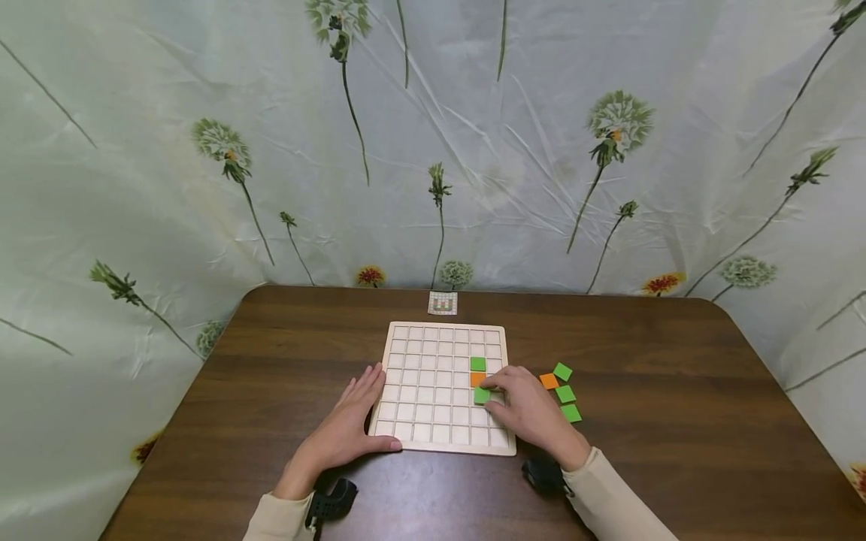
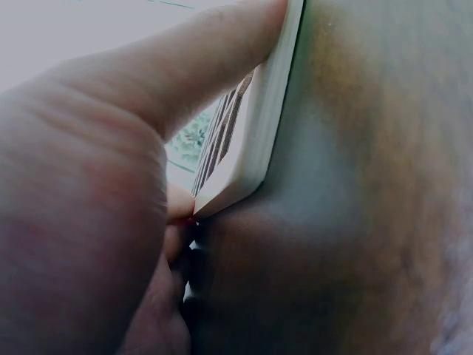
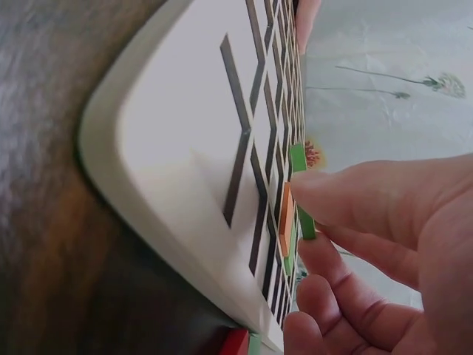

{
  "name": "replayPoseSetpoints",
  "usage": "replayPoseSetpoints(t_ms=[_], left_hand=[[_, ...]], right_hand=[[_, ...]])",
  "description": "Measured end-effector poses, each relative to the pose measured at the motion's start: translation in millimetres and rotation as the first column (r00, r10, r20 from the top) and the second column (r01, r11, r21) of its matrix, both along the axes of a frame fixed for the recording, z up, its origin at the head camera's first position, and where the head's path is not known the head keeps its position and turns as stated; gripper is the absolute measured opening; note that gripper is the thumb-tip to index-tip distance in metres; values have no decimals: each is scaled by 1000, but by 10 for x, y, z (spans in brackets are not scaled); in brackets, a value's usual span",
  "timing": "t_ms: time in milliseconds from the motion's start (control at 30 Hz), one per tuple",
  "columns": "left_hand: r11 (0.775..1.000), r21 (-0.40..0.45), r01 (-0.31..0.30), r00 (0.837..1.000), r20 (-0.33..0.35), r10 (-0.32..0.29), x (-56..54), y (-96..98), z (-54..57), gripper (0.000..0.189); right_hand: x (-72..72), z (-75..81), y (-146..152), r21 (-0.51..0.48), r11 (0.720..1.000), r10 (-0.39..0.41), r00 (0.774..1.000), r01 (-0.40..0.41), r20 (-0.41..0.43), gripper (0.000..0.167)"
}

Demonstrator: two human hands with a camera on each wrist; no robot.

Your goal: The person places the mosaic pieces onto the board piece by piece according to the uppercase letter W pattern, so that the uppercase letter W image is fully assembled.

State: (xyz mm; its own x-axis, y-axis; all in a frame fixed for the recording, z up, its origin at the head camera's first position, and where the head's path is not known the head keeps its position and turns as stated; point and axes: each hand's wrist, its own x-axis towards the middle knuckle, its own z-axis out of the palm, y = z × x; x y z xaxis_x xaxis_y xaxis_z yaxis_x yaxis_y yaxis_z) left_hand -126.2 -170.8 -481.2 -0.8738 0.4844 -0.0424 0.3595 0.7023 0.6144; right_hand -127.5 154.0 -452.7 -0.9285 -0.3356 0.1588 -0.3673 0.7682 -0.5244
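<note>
A pale wooden grid board (image 1: 422, 394) lies on the table. My right hand (image 1: 531, 406) pinches a green square tile (image 1: 481, 397) between thumb and fingers, over the board's right part. In the right wrist view this held green tile (image 3: 298, 157) stands tilted above the grid, partly hidden by the thumb. Just beyond it, an orange tile (image 1: 477, 379) and another green tile (image 1: 478, 364) sit in one column of the board. My left hand (image 1: 348, 421) rests against the board's left side, fingers extended, the thumb at the near edge.
Right of the board lie several loose green tiles (image 1: 566, 394) and an orange tile (image 1: 549, 382). A small card with a coloured grid pattern (image 1: 443, 303) lies behind the board. The brown table (image 1: 649, 368) meets a flowered curtain (image 1: 521, 218) at its far edge.
</note>
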Motion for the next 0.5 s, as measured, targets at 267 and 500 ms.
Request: replayPoseSetpoints(t_ms=[267,500], left_hand=[[1000,-5,1,1000,-5,-1,-15,2,2,122],[1000,3,0,1000,-1,0,-2,-3,-5,122]], right_hand=[[-7,-4,-17,18,1000,-1,1000,0,13,22],[-2,-14,-41,15,1000,-11,999,11,33,22]])
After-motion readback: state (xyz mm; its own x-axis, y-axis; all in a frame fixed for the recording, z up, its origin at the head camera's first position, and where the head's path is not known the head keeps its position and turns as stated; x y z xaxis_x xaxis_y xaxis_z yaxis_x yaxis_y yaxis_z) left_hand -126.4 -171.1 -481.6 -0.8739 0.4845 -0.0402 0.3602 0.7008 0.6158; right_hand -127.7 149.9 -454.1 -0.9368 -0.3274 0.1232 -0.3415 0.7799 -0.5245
